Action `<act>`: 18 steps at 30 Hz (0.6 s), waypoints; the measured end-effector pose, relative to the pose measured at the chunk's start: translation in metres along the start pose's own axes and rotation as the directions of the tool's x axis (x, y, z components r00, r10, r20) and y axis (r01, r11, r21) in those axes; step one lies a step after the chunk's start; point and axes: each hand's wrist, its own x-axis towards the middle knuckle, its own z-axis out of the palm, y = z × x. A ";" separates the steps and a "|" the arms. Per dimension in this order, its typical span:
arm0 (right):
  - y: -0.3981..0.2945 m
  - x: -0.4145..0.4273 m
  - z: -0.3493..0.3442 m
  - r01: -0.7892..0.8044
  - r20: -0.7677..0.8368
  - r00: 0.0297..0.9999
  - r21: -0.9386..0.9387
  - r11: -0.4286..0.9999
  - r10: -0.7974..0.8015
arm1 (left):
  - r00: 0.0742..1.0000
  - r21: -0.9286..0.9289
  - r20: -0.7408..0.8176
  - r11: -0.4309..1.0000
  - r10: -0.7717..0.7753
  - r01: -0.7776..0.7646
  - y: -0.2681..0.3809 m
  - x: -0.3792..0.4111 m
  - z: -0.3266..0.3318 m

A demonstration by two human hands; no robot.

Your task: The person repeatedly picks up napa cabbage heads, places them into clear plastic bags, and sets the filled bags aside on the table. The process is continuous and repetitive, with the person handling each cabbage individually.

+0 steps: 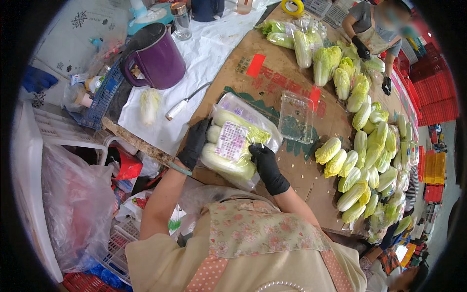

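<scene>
A clear plastic bag (271, 129) of several baby napa cabbages (224, 160) is held just above the cardboard-covered table, in front of my apron. Through the film shows a white label (232, 140) with purple printing. My left hand (193, 144), in a black glove, grips the bag's left side. On the other side, my right hand (269, 169), also black-gloved, has its fingers on the film beside a leafy end. To the right of the bag lies a clear plastic tray (296, 117). Loose baby napa cabbages (346, 164) are heaped farther right.
A purple kettle (164, 58), a glass jar (181, 22), a white-handled knife (177, 110) and a single cabbage (149, 106) stand or lie on white sheeting at left. Yellow tape (292, 6) sits at the far edge. Co-workers' gloved hands (361, 47) handle cabbages at upper right and lower right.
</scene>
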 end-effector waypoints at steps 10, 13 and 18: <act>-0.017 -0.086 -0.046 0.280 -0.056 0.953 -0.222 0.934 -0.299 | 0.988 0.023 0.132 0.996 0.080 -0.083 -0.027 0.013 -0.003; -0.063 -0.135 -0.075 0.400 0.073 0.912 -0.376 0.836 -0.403 | 0.984 0.218 0.134 0.966 0.114 -0.141 -0.002 0.005 0.011; -0.080 -0.153 -0.076 0.740 0.654 0.650 -0.660 0.130 -0.387 | 0.696 0.295 0.689 0.797 0.204 -0.526 0.067 -0.081 0.095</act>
